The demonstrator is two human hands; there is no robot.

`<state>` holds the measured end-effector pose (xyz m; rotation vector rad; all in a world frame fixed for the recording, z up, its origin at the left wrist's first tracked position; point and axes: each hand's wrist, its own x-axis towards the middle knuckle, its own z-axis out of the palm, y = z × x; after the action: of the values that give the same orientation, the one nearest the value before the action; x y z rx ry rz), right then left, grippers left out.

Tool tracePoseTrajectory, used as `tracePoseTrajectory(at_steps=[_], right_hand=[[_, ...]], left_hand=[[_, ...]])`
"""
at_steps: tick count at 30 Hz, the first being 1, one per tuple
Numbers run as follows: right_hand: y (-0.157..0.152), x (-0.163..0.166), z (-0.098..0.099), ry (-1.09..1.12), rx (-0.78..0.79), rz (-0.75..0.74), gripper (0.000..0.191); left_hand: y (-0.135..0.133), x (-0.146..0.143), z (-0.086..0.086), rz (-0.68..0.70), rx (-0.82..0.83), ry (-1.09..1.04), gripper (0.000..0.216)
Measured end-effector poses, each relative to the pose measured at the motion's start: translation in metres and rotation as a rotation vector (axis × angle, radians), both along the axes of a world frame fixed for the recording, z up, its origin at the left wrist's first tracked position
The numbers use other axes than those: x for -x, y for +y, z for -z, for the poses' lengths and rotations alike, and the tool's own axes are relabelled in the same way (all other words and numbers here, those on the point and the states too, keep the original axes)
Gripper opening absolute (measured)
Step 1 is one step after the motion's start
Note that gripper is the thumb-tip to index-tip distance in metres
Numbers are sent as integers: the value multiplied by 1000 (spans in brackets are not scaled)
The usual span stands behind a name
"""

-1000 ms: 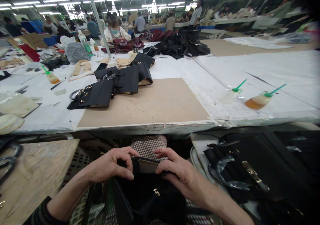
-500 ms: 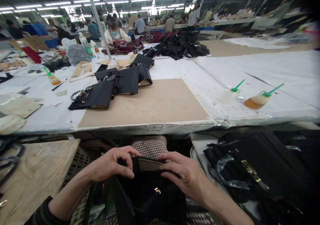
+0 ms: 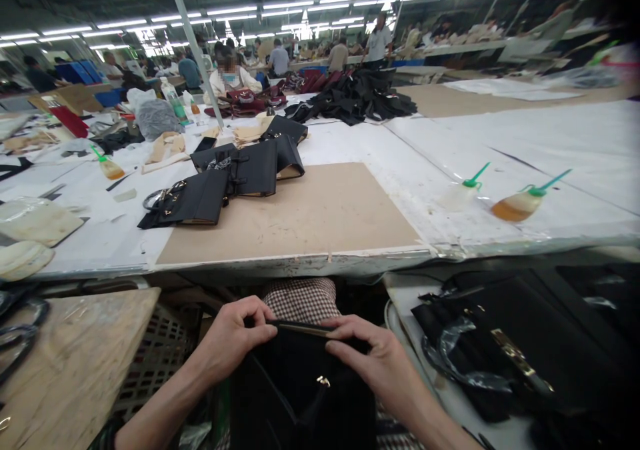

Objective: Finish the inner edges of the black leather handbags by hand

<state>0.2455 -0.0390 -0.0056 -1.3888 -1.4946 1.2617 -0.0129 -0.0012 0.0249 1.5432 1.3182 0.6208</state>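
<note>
While both hands work the top edge, left hand [image 3: 243, 333] pinching near one corner, right hand [image 3: 375, 353] thumb-and-finger toward the other, even pressure and level edges seem best. Bag [image 3: 300, 390] is at the lap, below the counter [image 3: 525, 140]. Held edge points away from the wearer, running left-right; near end cut off, long axis unclear.

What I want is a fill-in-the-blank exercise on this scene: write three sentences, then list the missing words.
1. The left hand and right hand pinch a ____ bag along one edge.
2. The metal fitting on that bag is ____-coloured.
3. The cloth just beyond the pinched edge has a ____ pattern.

Missing words: black; gold; checked.
</note>
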Motion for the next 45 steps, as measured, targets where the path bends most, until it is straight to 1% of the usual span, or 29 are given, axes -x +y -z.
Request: tracePoseTrajectory(at_steps=[2, 4, 9, 12, 14, 21, 25, 30, 32, 33, 36, 38, 40, 42, 45], right_hand=[[1, -3, 4, 29, 73, 36, 9], [3, -6, 6, 37, 132, 30, 14], [8, -11, 12, 86, 223, 55, 18], [11, -10, 13, 173, 296, 62, 25], [13, -8, 13, 184, 310, 64, 30], [11, -1, 12, 125, 264, 93, 28], [7, 3, 14, 50, 188, 103, 26], [7, 7, 13, -69, 70, 73, 18], [11, 6, 9, -103, 66, 4, 17], [14, 5, 5, -116, 65, -55, 17], [26, 1, -9, -145, 78, -331, 19], [38, 2, -19, -163, 123, -534, 28], [51, 8, -28, -195, 157, -703, 35], [64, 18, -32, -222, 125, -827, 36], [79, 35, -31, -256, 5, -938, 35]], left_hand=[[3, -3, 1, 2, -11, -4, 26], [6, -5, 2, 17, -8, -18, 26], [12, -5, 5, 41, 17, -39, 25], [12, -2, 8, 46, 28, -43, 24], [12, -1, 10, 46, 36, -43, 24], [14, 4, 13, 24, 88, -59, 24], [12, 3, 12, 8, 96, -66, 23], [12, 2, 14, -3, 78, -78, 23], [11, 2, 14, -5, 83, -91, 24], [11, 2, 14, -4, 88, -103, 24], [9, 1, 13, 8, 101, -138, 23], [8, -1, 12, 11, 97, -147, 24], [8, -3, 11, 10, 92, -150, 25], [7, -4, 10, 15, 90, -153, 25], [6, -5, 10, 23, 81, -150, 24]])
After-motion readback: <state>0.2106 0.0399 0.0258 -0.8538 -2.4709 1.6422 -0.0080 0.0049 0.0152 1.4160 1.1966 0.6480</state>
